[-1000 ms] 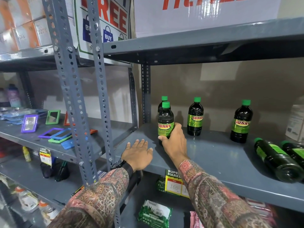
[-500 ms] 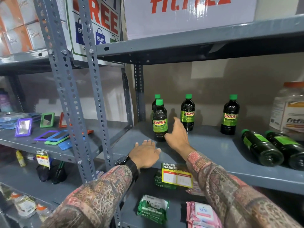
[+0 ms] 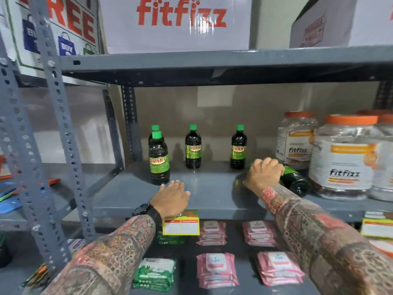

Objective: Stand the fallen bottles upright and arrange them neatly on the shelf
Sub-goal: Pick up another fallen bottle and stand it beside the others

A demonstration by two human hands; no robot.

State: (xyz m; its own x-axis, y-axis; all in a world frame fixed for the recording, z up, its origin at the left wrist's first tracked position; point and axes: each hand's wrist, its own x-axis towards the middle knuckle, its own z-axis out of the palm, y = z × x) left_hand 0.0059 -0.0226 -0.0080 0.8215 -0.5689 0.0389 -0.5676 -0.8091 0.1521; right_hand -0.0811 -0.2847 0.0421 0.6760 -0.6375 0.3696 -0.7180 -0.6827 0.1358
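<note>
Dark Sunny bottles with green caps stand on the grey shelf (image 3: 212, 194): one at the front left (image 3: 159, 160), another right behind it (image 3: 155, 128), one in the middle (image 3: 193, 147) and one further right (image 3: 238, 149). A fallen bottle (image 3: 295, 180) lies on its side by the jars, base towards me. My right hand (image 3: 265, 173) is curled over the neck end of the fallen bottles; its grip and any second bottle beneath are hidden. My left hand (image 3: 172, 194) rests flat on the shelf front, fingers apart, holding nothing.
Large fitfizz jars with orange lids (image 3: 344, 158) (image 3: 295, 141) crowd the shelf's right end. Perforated grey uprights (image 3: 70, 145) stand at the left. A fitfizz box (image 3: 180, 20) sits on the shelf above. Wipe packs (image 3: 214, 269) and a price tag (image 3: 180, 226) lie below.
My right hand let go of the front left bottle and swept right onto the fallen bottles. The view swung right, bringing the jars in. My left hand stayed flat on the shelf.
</note>
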